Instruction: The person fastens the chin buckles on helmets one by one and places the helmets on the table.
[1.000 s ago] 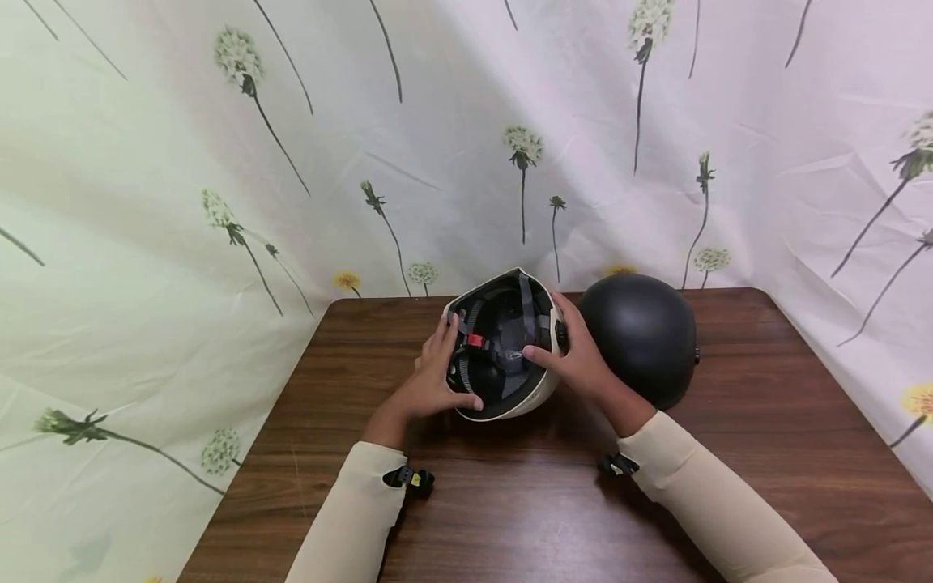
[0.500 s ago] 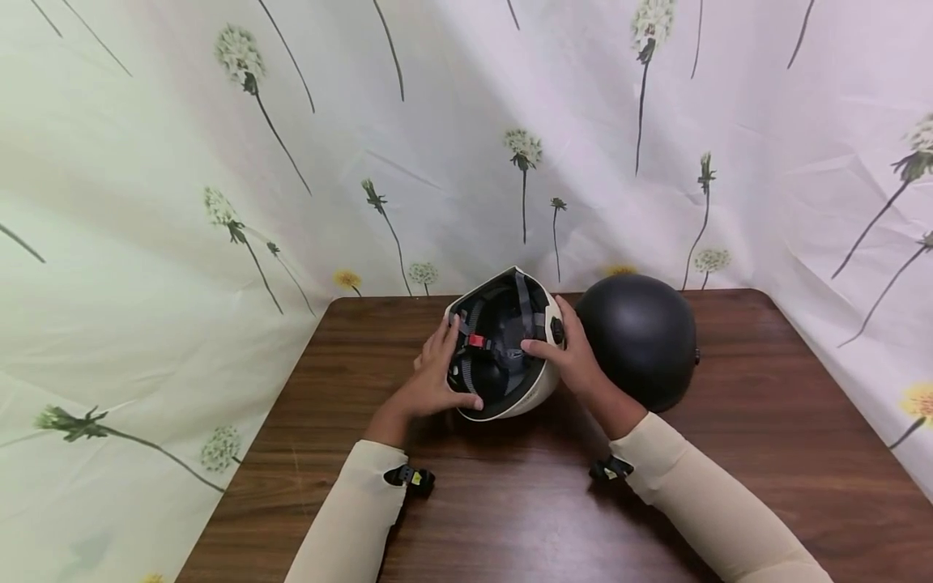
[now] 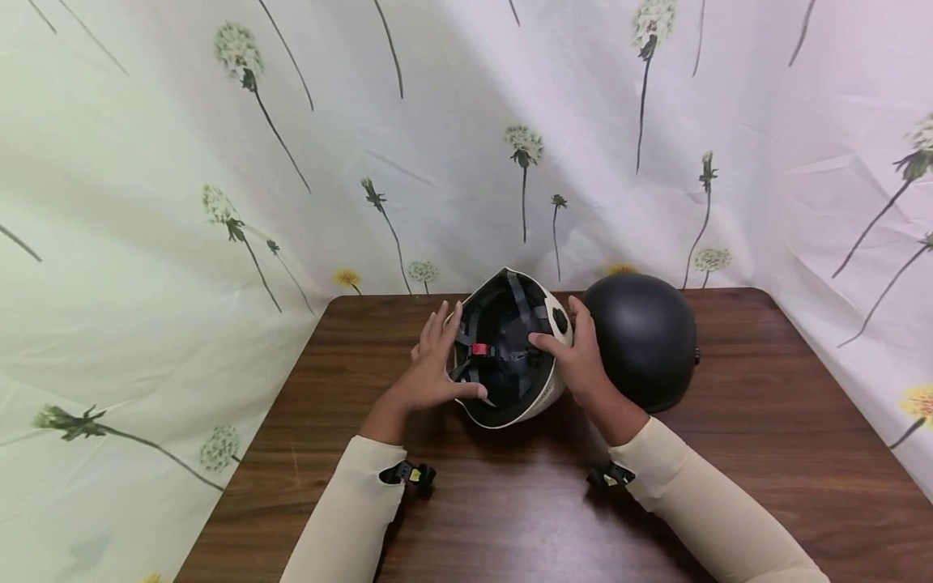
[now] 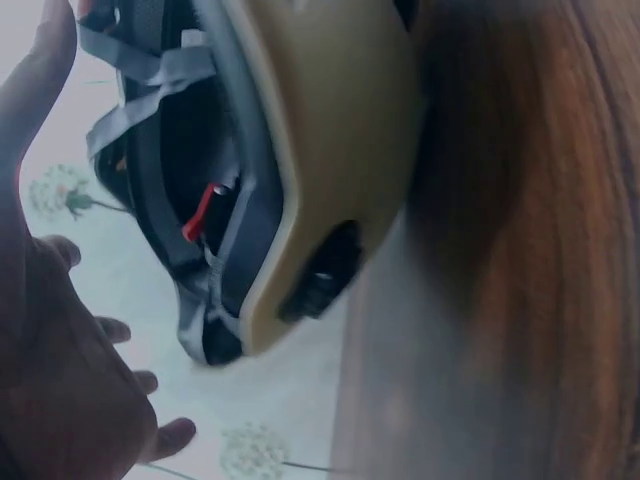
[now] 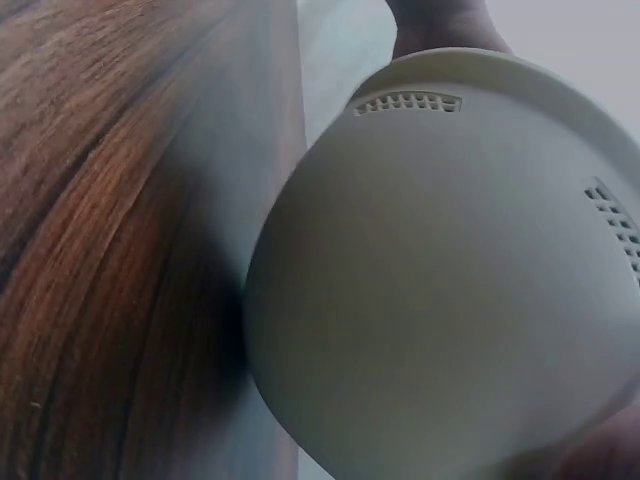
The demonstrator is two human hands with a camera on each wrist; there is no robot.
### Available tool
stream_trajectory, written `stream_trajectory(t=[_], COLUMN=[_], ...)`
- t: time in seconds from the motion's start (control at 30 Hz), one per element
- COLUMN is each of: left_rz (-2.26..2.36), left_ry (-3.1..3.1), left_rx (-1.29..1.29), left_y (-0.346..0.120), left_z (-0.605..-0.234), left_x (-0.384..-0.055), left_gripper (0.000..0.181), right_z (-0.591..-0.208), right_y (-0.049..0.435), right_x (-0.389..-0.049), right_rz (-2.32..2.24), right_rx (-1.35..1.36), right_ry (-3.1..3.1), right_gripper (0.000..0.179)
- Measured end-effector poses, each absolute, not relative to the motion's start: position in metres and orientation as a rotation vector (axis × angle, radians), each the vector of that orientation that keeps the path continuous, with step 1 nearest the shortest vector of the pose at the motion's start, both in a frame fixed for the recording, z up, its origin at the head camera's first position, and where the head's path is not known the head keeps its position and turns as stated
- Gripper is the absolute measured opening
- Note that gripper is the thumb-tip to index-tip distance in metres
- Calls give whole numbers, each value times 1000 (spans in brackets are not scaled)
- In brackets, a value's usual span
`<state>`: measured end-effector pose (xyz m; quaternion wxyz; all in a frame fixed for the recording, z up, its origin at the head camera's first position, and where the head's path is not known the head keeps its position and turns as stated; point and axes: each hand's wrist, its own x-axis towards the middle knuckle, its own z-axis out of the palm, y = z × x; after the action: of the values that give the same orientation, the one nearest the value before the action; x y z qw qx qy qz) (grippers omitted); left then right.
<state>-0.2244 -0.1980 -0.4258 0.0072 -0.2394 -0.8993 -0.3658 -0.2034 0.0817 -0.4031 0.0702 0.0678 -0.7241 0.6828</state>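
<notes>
A cream helmet (image 3: 543, 398) lies upturned on the table, its dark padded inside, grey straps and red buckle (image 3: 479, 350) showing. My right hand (image 3: 581, 366) grips its right rim, thumb over the inside and fingers outside, close to the black dial (image 3: 560, 321). At the left rim my left hand (image 3: 428, 374) is spread, thumb stretched out over the opening. The left wrist view shows that hand's fingers (image 4: 115, 330) straight and apart from the helmet (image 4: 340, 130). From the right wrist, the smooth shell (image 5: 420, 270) with its vent grilles fills most of the view.
A matte black helmet (image 3: 637, 340) stands dome up right beside my right hand. Both helmets are near the back edge of the dark wooden table (image 3: 503, 518). A flower-printed cloth (image 3: 452, 162) hangs behind and along the sides.
The cream helmet has turned slightly counterclockwise, its pointed end shifting left and the dial moving back. My left fingers have come off its rim. The black helmet has stayed put.
</notes>
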Motion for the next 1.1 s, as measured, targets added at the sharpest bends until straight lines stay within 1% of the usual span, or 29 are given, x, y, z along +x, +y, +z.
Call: stream_trajectory(t=[0.1,0.23,0.43,0.53,0.67,0.83,1.1], left_rz=[-1140,-1233,-1251,-1275,-1304,-1259,-1181], left_ry=[-2863,-2929,-3011,-3033,-3031,-2997,-2962], left_rx=[-708,-713,-820,-855,-865,-849,-806], left_y=[-196,-199,-209,-216,-220,-219,-211], left_z=[-419,-420,-430,-434,-441,-449,-459], left_x=[-222,-220,-225,-226,-228,-230,-233], left_gripper=[143,144,157,159,158,154,157], right_z=[-403,-404,-404,-404,-406,-408,-410], right_y=[82,80,84,86,89,90,93], right_x=[-203,-202,-200,-199,-198,-197,-198], right_rz=[1999,1952,1954,2025,2056,2058,2117], right_rx=[208,221,271,300,302,280,254], right_ry=[-2226,-2253,-2270,-2253,-2264,-2312,-2306], right_gripper=[93,91,82,79,81,89,96])
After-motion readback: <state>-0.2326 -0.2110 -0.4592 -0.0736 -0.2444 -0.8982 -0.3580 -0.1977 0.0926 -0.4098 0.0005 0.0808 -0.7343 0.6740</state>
